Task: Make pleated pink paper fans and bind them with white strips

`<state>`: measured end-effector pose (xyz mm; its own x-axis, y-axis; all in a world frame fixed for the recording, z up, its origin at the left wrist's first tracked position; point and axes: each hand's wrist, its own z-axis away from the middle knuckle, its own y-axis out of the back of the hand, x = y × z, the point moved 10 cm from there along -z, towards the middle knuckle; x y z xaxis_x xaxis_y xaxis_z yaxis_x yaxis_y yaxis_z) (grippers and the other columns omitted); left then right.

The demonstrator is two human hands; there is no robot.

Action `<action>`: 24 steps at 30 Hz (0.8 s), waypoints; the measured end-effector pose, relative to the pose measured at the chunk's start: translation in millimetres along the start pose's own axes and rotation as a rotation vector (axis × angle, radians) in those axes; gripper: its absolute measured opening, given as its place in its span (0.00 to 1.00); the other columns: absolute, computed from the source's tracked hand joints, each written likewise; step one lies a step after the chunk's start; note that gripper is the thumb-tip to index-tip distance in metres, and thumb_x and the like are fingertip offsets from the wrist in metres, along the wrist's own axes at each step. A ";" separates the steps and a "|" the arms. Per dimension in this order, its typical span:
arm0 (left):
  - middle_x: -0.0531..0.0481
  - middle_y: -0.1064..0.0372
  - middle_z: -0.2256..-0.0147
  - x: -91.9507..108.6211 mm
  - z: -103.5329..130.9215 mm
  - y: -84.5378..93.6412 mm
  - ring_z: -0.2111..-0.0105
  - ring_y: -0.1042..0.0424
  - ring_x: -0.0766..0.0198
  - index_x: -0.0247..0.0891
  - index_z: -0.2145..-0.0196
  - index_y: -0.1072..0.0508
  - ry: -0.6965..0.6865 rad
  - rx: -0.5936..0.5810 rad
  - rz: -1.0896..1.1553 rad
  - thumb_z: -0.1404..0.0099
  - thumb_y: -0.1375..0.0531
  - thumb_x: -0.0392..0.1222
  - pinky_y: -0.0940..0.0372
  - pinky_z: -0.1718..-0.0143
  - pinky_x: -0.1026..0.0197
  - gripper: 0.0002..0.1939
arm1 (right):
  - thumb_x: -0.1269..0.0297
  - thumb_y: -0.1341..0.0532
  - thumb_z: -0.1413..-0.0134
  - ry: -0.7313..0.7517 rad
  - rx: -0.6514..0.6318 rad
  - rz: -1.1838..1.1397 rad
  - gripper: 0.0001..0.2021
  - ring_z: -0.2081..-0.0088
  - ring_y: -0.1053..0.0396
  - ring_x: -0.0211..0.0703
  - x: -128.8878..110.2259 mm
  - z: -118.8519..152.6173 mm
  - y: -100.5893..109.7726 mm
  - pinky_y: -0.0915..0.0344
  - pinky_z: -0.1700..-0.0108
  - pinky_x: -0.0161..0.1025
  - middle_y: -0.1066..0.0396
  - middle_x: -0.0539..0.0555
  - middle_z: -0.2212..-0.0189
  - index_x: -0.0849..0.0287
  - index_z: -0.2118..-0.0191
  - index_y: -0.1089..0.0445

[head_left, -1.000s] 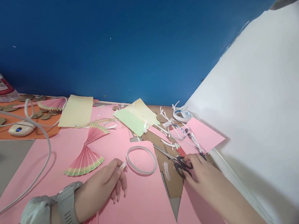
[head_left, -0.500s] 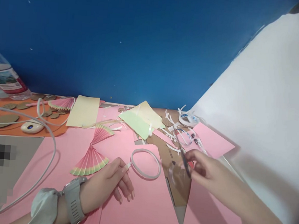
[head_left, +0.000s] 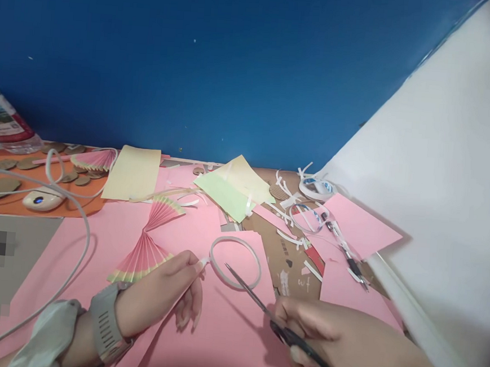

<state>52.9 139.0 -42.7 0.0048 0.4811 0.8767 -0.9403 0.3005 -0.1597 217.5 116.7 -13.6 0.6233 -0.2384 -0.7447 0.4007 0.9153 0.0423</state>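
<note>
My left hand (head_left: 172,291), with a grey watch at its wrist, pinches the short white tail of a thin roll of tape (head_left: 257,258). The ring of tape stands out to the right of my fingertips over pink paper (head_left: 216,339). In my right hand (head_left: 322,331) is a pair of scissors (head_left: 256,301) with black handles. Their blades look closed together and point up and left, the tip near the tape roll's lower edge. A pleated pink fan (head_left: 146,249) with a yellow-green rim lies behind my left hand, partly covered by it.
Yellow and green paper sheets (head_left: 227,196), a second tape roll (head_left: 312,189), a pen (head_left: 345,251) and white strips lie on cardboard (head_left: 262,227) toward the back. At left are a white cable (head_left: 85,239), a mouse-like white device (head_left: 43,199), cardboard discs and a bottle (head_left: 6,122).
My right hand has brought the scissors down and left, from over the cardboard to beside the tape roll. My left hand still pinches the tape's tail, shifted slightly left in view.
</note>
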 end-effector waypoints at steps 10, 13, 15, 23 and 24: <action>0.54 0.46 0.90 12.4 -1.8 1.0 0.87 0.45 0.70 0.36 0.85 0.38 -0.016 -0.168 -0.075 0.32 0.59 0.49 0.49 0.82 0.64 0.28 | 0.40 0.51 0.45 0.025 -0.171 -0.236 0.23 0.80 0.30 0.35 -13.6 -11.0 -24.5 0.34 0.78 0.31 0.28 0.54 0.72 0.59 0.62 0.45; 0.53 0.48 0.90 11.5 -5.0 1.4 0.85 0.41 0.66 0.36 0.86 0.38 -0.039 -0.204 -0.056 0.32 0.61 0.48 0.47 0.80 0.63 0.29 | 0.41 0.52 0.44 0.004 -0.207 -0.193 0.22 0.83 0.33 0.32 -9.2 -9.6 -24.9 0.36 0.81 0.29 0.28 0.54 0.72 0.59 0.63 0.46; 0.53 0.46 0.88 13.5 -4.6 2.4 0.84 0.40 0.66 0.36 0.85 0.37 -0.047 -0.192 -0.056 0.32 0.60 0.49 0.47 0.79 0.63 0.28 | 0.40 0.51 0.45 0.015 -0.204 -0.157 0.23 0.84 0.35 0.29 -9.1 -10.8 -25.2 0.38 0.82 0.28 0.29 0.54 0.71 0.59 0.63 0.45; 0.53 0.37 0.84 33.2 17.7 -3.0 0.86 0.47 0.71 0.38 0.79 0.39 -0.010 -0.028 -0.170 0.32 0.56 0.50 0.46 0.80 0.64 0.22 | 0.57 0.45 0.45 0.073 -0.041 0.189 0.11 0.75 0.43 0.31 -27.0 -18.3 -21.5 0.43 0.74 0.28 0.39 0.48 0.74 0.61 0.68 0.40; 0.53 0.36 0.84 31.3 19.5 -3.8 0.86 0.47 0.71 0.39 0.78 0.40 -0.001 -0.005 -0.162 0.32 0.56 0.50 0.47 0.81 0.65 0.21 | 0.60 0.45 0.45 0.084 -0.035 0.199 0.09 0.75 0.44 0.31 -29.8 -18.4 -22.1 0.44 0.73 0.28 0.40 0.48 0.75 0.61 0.68 0.39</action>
<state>50.0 136.8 -5.8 0.1559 0.4251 0.8916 -0.9257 0.3779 -0.0183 177.7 109.5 -4.6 0.6292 -0.0258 -0.7768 0.2512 0.9526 0.1718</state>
